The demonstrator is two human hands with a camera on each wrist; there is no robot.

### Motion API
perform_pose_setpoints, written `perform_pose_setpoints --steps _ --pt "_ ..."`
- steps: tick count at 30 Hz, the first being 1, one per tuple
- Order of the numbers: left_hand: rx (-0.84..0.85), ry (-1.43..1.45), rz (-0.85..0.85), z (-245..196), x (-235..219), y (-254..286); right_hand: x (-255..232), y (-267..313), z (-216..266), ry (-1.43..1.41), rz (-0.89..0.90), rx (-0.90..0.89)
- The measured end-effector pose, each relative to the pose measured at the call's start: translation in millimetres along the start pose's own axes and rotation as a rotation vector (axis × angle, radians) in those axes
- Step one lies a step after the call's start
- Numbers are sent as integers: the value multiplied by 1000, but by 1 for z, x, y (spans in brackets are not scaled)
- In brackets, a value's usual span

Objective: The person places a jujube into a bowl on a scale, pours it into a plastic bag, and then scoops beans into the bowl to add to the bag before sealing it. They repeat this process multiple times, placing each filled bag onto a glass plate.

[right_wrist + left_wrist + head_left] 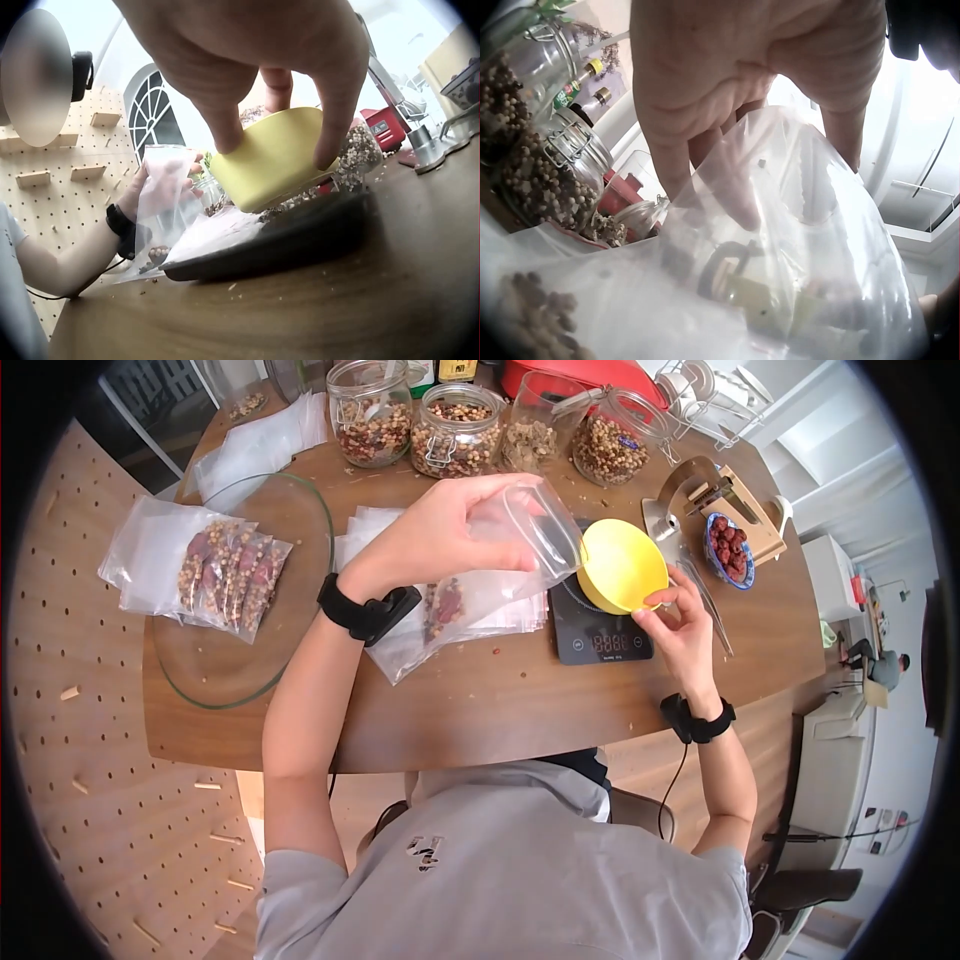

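Note:
My left hand [450,532] holds a clear plastic bag [545,532] near its mouth, fingers and thumb spread around the film. Lower in that bag lie mixed beans and a red date [443,610]. In the left wrist view the film [780,217] drapes over the fingers. With thumb and fingers at the rim, my right hand [683,622] grips a yellow bowl [622,565], tilted beside the bag's mouth. Under the bowl is a black kitchen scale [600,648] with a lit display. The right wrist view shows the bowl [274,161] tipped close over the scale [270,244].
Several glass jars [460,435] of beans line the back. Filled bags [225,575] lie on a round glass plate [165,670] at left, with flat bags [265,445] behind. At right are a blue-rimmed bowl of dates [730,550] and a metal sealer-like tool [690,500].

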State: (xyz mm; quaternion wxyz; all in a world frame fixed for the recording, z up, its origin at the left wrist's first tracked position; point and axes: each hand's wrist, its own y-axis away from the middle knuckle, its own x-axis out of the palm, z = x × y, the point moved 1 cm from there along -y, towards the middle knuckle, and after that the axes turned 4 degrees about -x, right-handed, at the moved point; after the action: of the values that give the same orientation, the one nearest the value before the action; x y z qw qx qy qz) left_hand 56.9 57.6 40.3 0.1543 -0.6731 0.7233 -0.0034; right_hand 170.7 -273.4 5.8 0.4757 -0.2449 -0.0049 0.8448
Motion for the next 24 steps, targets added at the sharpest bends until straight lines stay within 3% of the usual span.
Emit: perform_pose_setpoints --steps 4,7,9,11,13,17,19,22,24 --pt "12 5 11 0 2 1 0 -2 -4 74 83 0" --pt "18 -27 -8 1 3 0 -8 -23 27 526 26 -388" --pt "11 -39 -7 0 3 0 -1 -54 61 342 67 -419" --pt "18 -36 -2 0 4 -1 21 -92 97 173 225 -281" --pt "28 -46 -5 2 4 0 57 -143 122 110 383 -449" --pt "13 -82 -2 1 3 0 132 -224 177 315 625 -383" --pt "1 -66 -4 0 3 0 163 -251 182 379 603 -413" --pt "22 -84 -8 1 1 -1 199 -284 171 335 606 -659" --pt "22 -68 -14 2 2 0 210 -289 177 462 557 -683"
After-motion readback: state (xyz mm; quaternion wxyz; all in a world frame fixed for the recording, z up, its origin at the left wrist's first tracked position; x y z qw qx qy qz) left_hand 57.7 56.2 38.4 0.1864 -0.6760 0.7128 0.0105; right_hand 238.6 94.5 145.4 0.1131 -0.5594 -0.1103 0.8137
